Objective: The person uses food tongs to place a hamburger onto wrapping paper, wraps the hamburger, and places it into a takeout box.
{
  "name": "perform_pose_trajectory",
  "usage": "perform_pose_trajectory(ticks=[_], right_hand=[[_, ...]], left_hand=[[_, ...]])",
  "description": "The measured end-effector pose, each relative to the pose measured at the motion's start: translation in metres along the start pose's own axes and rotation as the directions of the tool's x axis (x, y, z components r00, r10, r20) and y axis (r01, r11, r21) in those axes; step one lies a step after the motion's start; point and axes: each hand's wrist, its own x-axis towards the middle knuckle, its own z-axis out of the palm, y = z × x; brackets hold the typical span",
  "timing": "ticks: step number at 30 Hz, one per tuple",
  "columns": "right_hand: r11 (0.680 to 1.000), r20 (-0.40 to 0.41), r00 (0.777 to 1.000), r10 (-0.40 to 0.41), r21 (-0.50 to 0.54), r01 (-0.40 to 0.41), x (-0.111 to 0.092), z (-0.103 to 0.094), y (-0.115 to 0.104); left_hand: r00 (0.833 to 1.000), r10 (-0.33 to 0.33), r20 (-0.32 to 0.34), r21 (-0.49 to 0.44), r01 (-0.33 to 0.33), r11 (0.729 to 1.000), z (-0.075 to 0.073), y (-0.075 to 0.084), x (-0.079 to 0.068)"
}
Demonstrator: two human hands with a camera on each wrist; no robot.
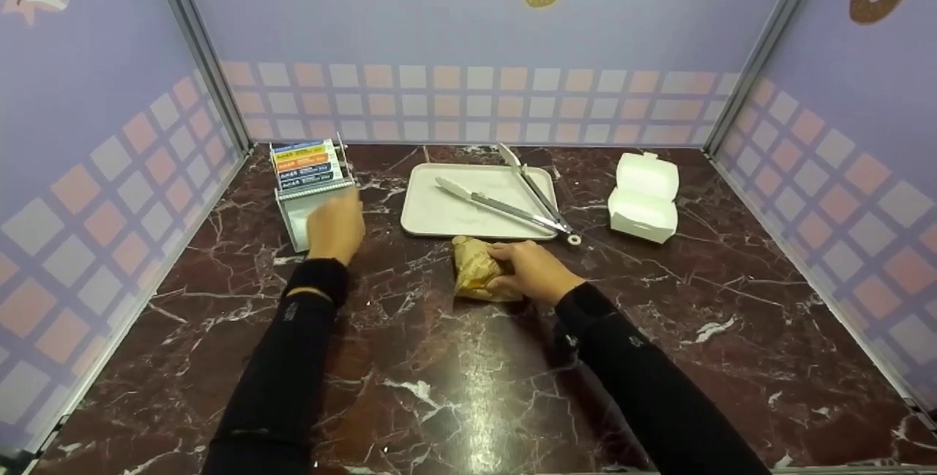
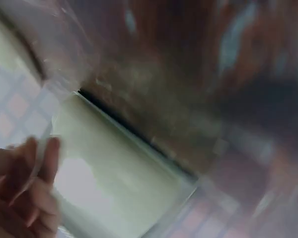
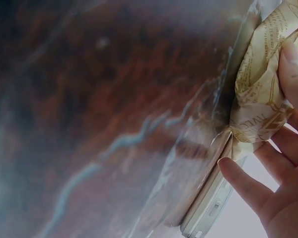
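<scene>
Paper-wrapped packet (image 1: 472,266) lay before the tray (image 1: 432,219), gripped by the right hand (image 1: 540,270), presumably to steady it; at the slanted dispenser (image 1: 294,213), the left hand (image 1: 337,230) pinched a thin pale strip (image 2: 40,154), perhaps a label.

Dark marbled tabletop (image 1: 410,394), lilac patterned walls (image 1: 454,21).
Tongs (image 1: 516,213) lie splayed on pale tray (image 1: 424,206), joined end past near right corner; white clamshell box (image 1: 643,210), open, to the right.

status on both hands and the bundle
Left hand at box rack, pinching pale strip. Right hand holds wrapped bundle. Tongs on tray just beyond, clear of both hands.
</scene>
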Motion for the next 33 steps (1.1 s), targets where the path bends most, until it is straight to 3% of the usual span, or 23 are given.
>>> perform_pose_trajectory(ticks=[2, 3, 5, 7, 9, 12, 15, 16, 18, 22, 24, 26, 28, 33], right_hand=[[1.000, 0.001, 1.000, 0.003, -0.004, -0.003, 0.001, 0.000, 0.001], [1.000, 0.001, 1.000, 0.006, -0.007, -0.006, 0.002, 0.000, 0.002], [1.000, 0.001, 1.000, 0.013, -0.011, -0.013, 0.002, 0.000, 0.004], [1.000, -0.001, 1.000, 0.015, -0.012, -0.015, 0.002, 0.000, 0.005], [1.000, -0.002, 1.000, 0.009, -0.010, -0.009, 0.002, 0.000, 0.005], [1.000, -0.006, 1.000, -0.009, -0.008, 0.009, 0.001, 0.001, 0.004], [1.000, -0.009, 1.000, -0.021, -0.004, 0.021, 0.000, 0.002, 0.003], [1.000, -0.009, 1.000, -0.021, -0.001, 0.021, 0.000, 0.002, 0.003], [1.000, -0.010, 1.000, -0.021, 0.002, 0.021, 0.000, 0.003, 0.002], [1.000, -0.008, 1.000, -0.029, -0.001, 0.029, 0.001, 0.004, 0.001], [1.000, -0.006, 1.000, -0.030, -0.003, 0.030, 0.002, 0.005, 0.001], [1.000, -0.007, 1.000, -0.028, -0.007, 0.028, 0.002, 0.004, 0.001], [1.000, -0.009, 1.000, -0.021, -0.010, 0.021, 0.001, 0.004, 0.002], [1.000, -0.013, 1.000, -0.011, -0.018, 0.011, 0.002, 0.004, 0.002]], left_hand=[[0.988, -0.157, -0.005, -0.136, 0.155, 0.979, -0.007, -0.010, -0.002], [0.968, -0.251, -0.003, -0.187, 0.246, 0.951, -0.011, -0.015, -0.004], [0.914, -0.406, 0.018, -0.238, 0.398, 0.886, -0.018, -0.024, -0.009], [0.866, -0.497, 0.049, -0.245, 0.493, 0.835, -0.021, -0.031, -0.014], [0.843, -0.531, 0.084, -0.231, 0.535, 0.813, -0.022, -0.035, -0.020], [0.832, -0.537, 0.138, -0.239, 0.554, 0.798, -0.021, -0.034, -0.026], [0.811, -0.545, 0.212, -0.295, 0.585, 0.755, -0.018, -0.030, -0.026], [0.802, -0.542, 0.249, -0.338, 0.597, 0.728, -0.016, -0.028, -0.025], [0.776, -0.538, 0.331, -0.438, 0.631, 0.640, -0.012, -0.026, -0.022], [0.699, -0.577, 0.422, -0.601, 0.692, 0.400, -0.005, -0.024, -0.017], [0.671, -0.618, 0.410, -0.626, 0.700, 0.345, -0.003, -0.024, -0.016], [0.658, -0.641, 0.396, -0.639, 0.699, 0.322, -0.003, -0.024, -0.016], [0.658, -0.640, 0.397, -0.646, 0.695, 0.315, -0.003, -0.026, -0.016], [0.679, -0.623, 0.388, -0.713, 0.649, 0.263, -0.007, -0.037, -0.021]])
